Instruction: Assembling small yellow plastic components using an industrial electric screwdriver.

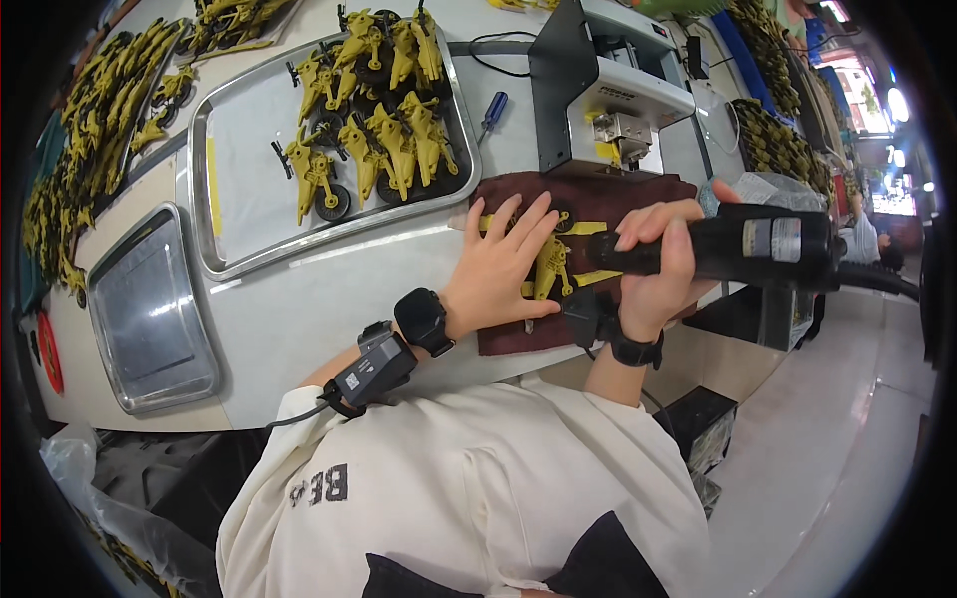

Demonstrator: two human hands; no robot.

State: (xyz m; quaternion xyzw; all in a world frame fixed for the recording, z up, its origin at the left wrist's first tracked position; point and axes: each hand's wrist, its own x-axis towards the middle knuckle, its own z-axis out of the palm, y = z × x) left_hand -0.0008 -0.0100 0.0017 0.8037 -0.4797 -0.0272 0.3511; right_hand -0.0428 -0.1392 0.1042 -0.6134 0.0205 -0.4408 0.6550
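A maroon cloth (513, 341) lies on the table in front of me, with a yellow toy motorcycle (551, 264) on its side upon it. My left hand (503, 264) rests on the cloth with fingers spread, its fingertips and thumb around the motorcycle's left side. In my right hand (663, 254) is a black electric screwdriver (713, 249), held level with the fingers wrapped round its body. Its front end is over the motorcycle's right part, and a thick cable leaves its back end to the right. My right hand hides part of the motorcycle.
A metal tray (229, 267) at the left holds several yellow motorcycles (399, 149). A blue-handled screwdriver (492, 112) lies beside it. Behind the cloth stands a black and white machine (608, 90). Another metal tray (140, 384) is at far left, near heaped yellow parts (90, 140).
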